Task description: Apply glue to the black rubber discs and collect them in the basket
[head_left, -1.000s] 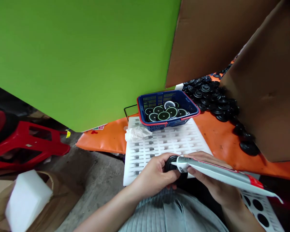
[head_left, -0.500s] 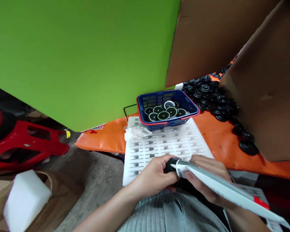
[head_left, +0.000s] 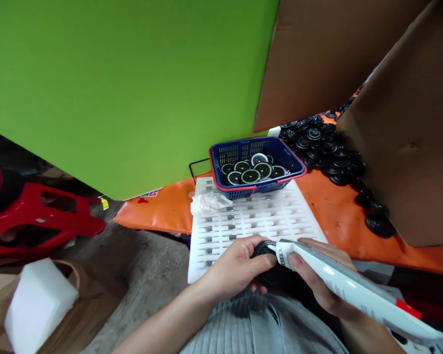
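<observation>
My left hand is closed round the edge of a black round disc, thumb on top. A squeeze tube, white and silver with a red mark, is gripped in my right hand. Its nozzle points left and meets the top of the disc, where a thin white line shows. Part of the disc is hidden by my left thumb and the tube. Beyond my hands lies a white slotted board, with a crumpled white tissue at its left edge.
A blue basket holding several black discs stands on the board's far end. Many black discs lie heaped on the orange surface at right. A green panel and cardboard sheets rise behind. A red stool is at left.
The tube has shifted slightly right, and its nozzle has moved over the disc. A white line now shows along the disc's far rim. My left thumb sits a little higher.
</observation>
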`<state>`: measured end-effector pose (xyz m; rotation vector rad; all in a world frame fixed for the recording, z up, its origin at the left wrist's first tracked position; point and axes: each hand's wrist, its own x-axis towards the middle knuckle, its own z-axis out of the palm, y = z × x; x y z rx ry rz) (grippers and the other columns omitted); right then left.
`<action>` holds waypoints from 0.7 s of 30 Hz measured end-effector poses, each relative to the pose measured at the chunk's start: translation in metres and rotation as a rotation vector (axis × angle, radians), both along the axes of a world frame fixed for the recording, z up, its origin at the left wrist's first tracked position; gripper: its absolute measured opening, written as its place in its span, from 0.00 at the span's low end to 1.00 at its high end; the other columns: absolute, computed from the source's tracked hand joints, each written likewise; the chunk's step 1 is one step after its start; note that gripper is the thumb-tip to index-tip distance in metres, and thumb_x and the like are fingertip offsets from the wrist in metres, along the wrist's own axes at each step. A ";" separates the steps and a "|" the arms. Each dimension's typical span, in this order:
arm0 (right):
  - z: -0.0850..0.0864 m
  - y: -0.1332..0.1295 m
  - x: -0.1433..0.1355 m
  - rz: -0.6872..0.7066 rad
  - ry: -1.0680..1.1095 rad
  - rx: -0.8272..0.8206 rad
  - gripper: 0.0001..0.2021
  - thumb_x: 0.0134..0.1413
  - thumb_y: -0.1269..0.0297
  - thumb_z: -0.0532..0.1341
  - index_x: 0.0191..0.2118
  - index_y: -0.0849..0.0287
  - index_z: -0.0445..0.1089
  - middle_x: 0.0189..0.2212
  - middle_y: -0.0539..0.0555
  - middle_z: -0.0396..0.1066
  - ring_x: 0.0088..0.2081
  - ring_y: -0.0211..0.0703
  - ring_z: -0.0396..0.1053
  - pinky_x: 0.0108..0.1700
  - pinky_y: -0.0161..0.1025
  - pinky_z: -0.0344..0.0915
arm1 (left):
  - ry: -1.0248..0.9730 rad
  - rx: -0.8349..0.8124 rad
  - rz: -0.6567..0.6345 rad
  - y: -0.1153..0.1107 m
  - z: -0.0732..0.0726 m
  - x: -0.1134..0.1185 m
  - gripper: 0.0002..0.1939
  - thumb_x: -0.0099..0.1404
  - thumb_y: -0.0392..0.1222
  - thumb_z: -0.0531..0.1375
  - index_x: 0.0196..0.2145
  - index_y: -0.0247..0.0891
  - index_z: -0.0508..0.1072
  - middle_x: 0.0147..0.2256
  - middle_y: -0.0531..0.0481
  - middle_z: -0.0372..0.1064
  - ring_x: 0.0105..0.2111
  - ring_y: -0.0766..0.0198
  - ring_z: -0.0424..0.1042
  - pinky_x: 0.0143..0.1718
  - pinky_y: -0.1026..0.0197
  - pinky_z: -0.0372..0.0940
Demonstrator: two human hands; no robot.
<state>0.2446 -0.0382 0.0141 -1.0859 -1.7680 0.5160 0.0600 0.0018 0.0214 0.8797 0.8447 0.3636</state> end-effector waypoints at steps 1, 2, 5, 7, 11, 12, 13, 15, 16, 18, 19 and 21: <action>0.000 0.000 0.000 -0.008 -0.005 0.000 0.12 0.57 0.76 0.58 0.26 0.56 0.59 0.20 0.44 0.56 0.20 0.33 0.57 0.24 0.35 0.55 | -0.004 0.005 0.021 0.000 0.000 0.000 0.12 0.62 0.43 0.63 0.41 0.35 0.72 0.26 0.56 0.66 0.19 0.75 0.62 0.18 0.72 0.56; 0.000 -0.001 0.000 -0.018 -0.009 0.006 0.12 0.57 0.76 0.58 0.26 0.56 0.59 0.20 0.44 0.56 0.20 0.33 0.57 0.24 0.36 0.55 | -0.016 0.012 0.045 0.000 0.000 0.001 0.11 0.61 0.43 0.63 0.39 0.34 0.73 0.26 0.56 0.64 0.20 0.75 0.61 0.19 0.73 0.55; -0.001 -0.002 0.000 -0.043 -0.020 0.033 0.12 0.57 0.77 0.58 0.26 0.56 0.59 0.20 0.44 0.57 0.20 0.33 0.57 0.23 0.36 0.55 | -0.060 0.038 0.097 -0.001 0.002 0.001 0.09 0.62 0.42 0.64 0.37 0.34 0.74 0.27 0.56 0.64 0.22 0.76 0.58 0.21 0.73 0.53; -0.001 -0.003 0.000 -0.062 -0.028 0.049 0.12 0.56 0.77 0.58 0.26 0.56 0.60 0.20 0.44 0.57 0.20 0.33 0.58 0.23 0.36 0.56 | -0.050 0.053 0.111 -0.002 0.003 0.002 0.09 0.62 0.41 0.64 0.38 0.34 0.74 0.27 0.57 0.65 0.21 0.76 0.57 0.21 0.72 0.52; -0.001 -0.004 0.000 -0.095 -0.041 0.099 0.10 0.56 0.78 0.59 0.28 0.56 0.63 0.20 0.45 0.62 0.20 0.34 0.62 0.24 0.37 0.60 | 0.005 0.062 0.117 -0.002 0.002 0.002 0.09 0.60 0.40 0.64 0.38 0.35 0.71 0.25 0.58 0.64 0.21 0.75 0.58 0.20 0.71 0.53; -0.001 -0.004 -0.001 -0.098 -0.039 0.105 0.10 0.55 0.78 0.59 0.28 0.56 0.64 0.20 0.45 0.63 0.20 0.35 0.62 0.24 0.37 0.60 | 0.017 0.065 0.116 -0.002 0.001 0.002 0.10 0.59 0.40 0.64 0.37 0.35 0.70 0.25 0.58 0.64 0.21 0.74 0.58 0.19 0.71 0.54; -0.001 -0.004 -0.001 -0.097 -0.037 0.105 0.10 0.55 0.78 0.59 0.28 0.56 0.64 0.20 0.45 0.63 0.20 0.35 0.62 0.24 0.36 0.60 | 0.027 0.069 0.113 -0.002 0.000 0.002 0.10 0.58 0.41 0.65 0.37 0.36 0.69 0.26 0.57 0.64 0.21 0.74 0.58 0.18 0.71 0.54; 0.000 -0.004 -0.002 -0.092 -0.038 0.117 0.10 0.55 0.78 0.59 0.27 0.56 0.63 0.19 0.45 0.62 0.19 0.35 0.61 0.23 0.36 0.60 | 0.028 0.077 0.112 -0.002 -0.002 0.002 0.11 0.58 0.40 0.65 0.36 0.36 0.68 0.27 0.57 0.64 0.22 0.73 0.60 0.18 0.71 0.56; 0.001 -0.004 -0.002 -0.092 -0.041 0.132 0.10 0.54 0.78 0.59 0.27 0.56 0.63 0.19 0.45 0.62 0.19 0.35 0.61 0.23 0.36 0.60 | 0.021 0.079 0.112 -0.003 -0.003 0.002 0.12 0.57 0.40 0.65 0.36 0.36 0.67 0.27 0.57 0.65 0.22 0.73 0.60 0.19 0.71 0.57; 0.002 -0.004 -0.003 -0.106 -0.047 0.163 0.11 0.54 0.78 0.59 0.27 0.55 0.64 0.19 0.45 0.62 0.20 0.36 0.62 0.23 0.37 0.61 | 0.003 0.077 0.112 -0.003 -0.004 0.002 0.12 0.57 0.39 0.65 0.36 0.37 0.66 0.27 0.57 0.65 0.23 0.73 0.61 0.20 0.71 0.60; 0.002 -0.004 -0.003 -0.115 -0.051 0.166 0.10 0.55 0.79 0.59 0.28 0.55 0.64 0.19 0.45 0.63 0.20 0.36 0.62 0.24 0.37 0.61 | 0.000 0.074 0.114 -0.003 -0.004 0.002 0.12 0.57 0.39 0.64 0.37 0.37 0.66 0.27 0.57 0.64 0.23 0.72 0.61 0.20 0.71 0.60; 0.003 -0.005 -0.004 -0.134 -0.063 0.140 0.10 0.56 0.78 0.58 0.28 0.56 0.65 0.19 0.46 0.63 0.20 0.36 0.63 0.24 0.37 0.61 | 0.012 0.070 0.119 -0.004 -0.003 0.002 0.12 0.57 0.38 0.64 0.37 0.38 0.65 0.27 0.57 0.64 0.24 0.72 0.62 0.20 0.71 0.61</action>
